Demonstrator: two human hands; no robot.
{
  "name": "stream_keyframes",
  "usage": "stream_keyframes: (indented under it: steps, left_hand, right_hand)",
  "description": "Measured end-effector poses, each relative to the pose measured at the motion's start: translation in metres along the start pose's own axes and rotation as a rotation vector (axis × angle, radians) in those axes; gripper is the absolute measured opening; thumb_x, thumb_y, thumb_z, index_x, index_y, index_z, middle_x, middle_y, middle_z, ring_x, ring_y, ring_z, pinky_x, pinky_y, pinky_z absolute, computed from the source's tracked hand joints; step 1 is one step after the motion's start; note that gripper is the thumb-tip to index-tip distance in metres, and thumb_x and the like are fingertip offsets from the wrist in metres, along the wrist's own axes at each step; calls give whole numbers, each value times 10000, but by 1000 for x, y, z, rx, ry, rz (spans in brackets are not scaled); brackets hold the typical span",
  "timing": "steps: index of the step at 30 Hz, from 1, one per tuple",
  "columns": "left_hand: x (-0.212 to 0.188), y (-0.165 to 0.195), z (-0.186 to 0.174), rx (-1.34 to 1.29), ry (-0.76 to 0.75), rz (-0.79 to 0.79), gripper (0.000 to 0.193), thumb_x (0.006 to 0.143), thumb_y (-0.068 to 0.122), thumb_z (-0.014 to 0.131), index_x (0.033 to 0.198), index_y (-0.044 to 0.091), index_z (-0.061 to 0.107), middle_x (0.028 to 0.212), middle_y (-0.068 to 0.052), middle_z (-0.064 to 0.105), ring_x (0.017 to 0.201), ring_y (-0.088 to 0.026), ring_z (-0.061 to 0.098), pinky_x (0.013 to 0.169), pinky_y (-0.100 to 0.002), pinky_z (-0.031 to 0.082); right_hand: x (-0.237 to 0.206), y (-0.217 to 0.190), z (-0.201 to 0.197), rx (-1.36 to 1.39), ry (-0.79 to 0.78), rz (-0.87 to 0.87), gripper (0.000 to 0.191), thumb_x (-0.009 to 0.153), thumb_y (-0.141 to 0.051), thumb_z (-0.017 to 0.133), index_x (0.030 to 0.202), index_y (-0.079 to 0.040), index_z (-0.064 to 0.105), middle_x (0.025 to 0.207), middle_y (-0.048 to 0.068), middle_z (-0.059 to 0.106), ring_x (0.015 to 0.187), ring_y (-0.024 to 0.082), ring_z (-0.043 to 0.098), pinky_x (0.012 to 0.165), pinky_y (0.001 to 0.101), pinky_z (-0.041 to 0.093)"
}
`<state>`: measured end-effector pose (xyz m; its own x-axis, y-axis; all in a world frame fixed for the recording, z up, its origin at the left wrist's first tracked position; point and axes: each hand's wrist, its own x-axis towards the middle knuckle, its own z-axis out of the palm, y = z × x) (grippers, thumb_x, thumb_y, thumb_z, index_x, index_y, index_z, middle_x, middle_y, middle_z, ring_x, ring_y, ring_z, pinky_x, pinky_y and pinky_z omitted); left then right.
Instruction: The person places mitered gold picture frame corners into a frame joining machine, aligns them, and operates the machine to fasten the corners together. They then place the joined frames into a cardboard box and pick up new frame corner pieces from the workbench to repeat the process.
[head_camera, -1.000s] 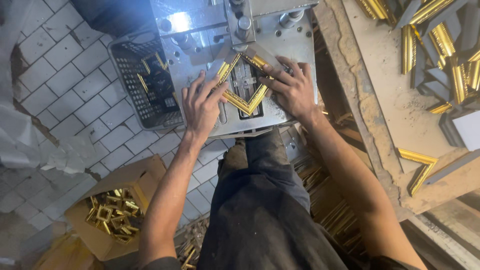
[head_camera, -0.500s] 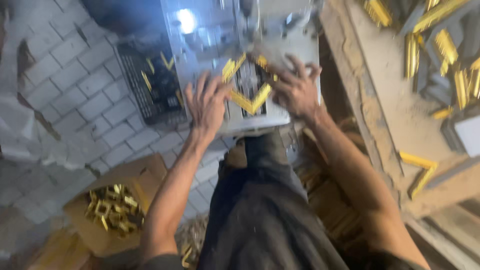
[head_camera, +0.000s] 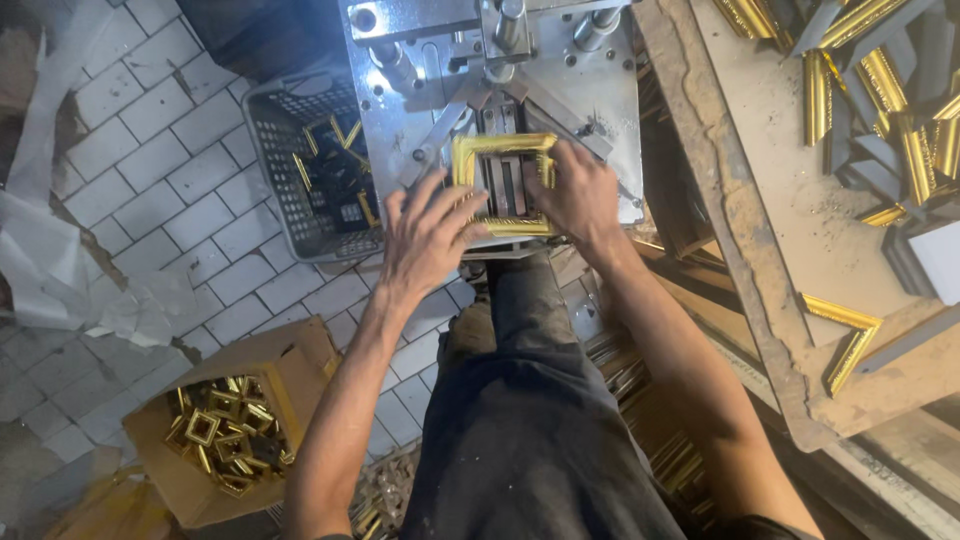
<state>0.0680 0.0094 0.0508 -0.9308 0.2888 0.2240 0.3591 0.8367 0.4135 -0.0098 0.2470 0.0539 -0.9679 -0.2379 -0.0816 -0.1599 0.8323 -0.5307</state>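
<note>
A small square gold picture frame (head_camera: 505, 147) lies on the grey metal machine table (head_camera: 600, 90), pressed into the angled metal fences. My left hand (head_camera: 428, 235) lies flat with spread fingers against the frame's left and lower side. My right hand (head_camera: 578, 192) presses on its right side, fingers curled over the edge. Both hands hold the frame together on the plate. The frame's lower right corner is hidden under my right hand.
A grey plastic basket (head_camera: 285, 170) with gold frame pieces stands left of the machine. A cardboard box (head_camera: 225, 430) of finished gold frames sits on the tiled floor at lower left. A wooden bench (head_camera: 790, 200) on the right carries several gold moulding pieces (head_camera: 845, 335).
Earlier the gold pieces lay as separate L-shaped halves between my hands. Now they are pushed together into one closed square, and both hands have moved inward against it.
</note>
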Motion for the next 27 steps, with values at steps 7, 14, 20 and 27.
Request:
stream_keyframes:
  steps: [7, 14, 20, 27]
  left_hand:
    - [22, -8, 12, 193, 86, -70, 308, 866, 254, 805, 1168, 207, 769, 1396, -38, 612, 1367, -318, 465, 915, -536, 334]
    - [49, -37, 17, -32, 162, -11, 289, 798, 90, 792, 1080, 141, 822, 1244, -26, 740, 1275, -306, 596, 983, -496, 439]
    - [50, -34, 16, -54, 169, -30, 309, 781, 26, 787, 1072, 125, 817, 1213, -22, 753, 1206, -306, 641, 937, -446, 479]
    - [52, -28, 16, -57, 93, -122, 244, 738, 74, 811, 972, 140, 826, 1111, -7, 760, 1160, -305, 649, 916, -502, 457]
  right_hand:
    - [-15, 11, -29, -312, 218, -377, 422, 811, -299, 806, 1223, -217, 769, 1301, 85, 715, 1220, 321, 534, 930, 508, 354]
    - [20, 42, -18, -175, 175, -523, 290, 902, -283, 785, 1184, -217, 776, 1353, -30, 702, 1347, 255, 562, 968, 553, 304]
    - [17, 49, -15, -194, 201, -572, 355, 875, -227, 778, 1220, -145, 766, 1390, 2, 686, 1348, 262, 555, 966, 452, 404]
    - [25, 49, -14, -185, 173, -542, 330, 860, -187, 766, 1190, -175, 774, 1391, -22, 693, 1359, 245, 568, 969, 442, 404]
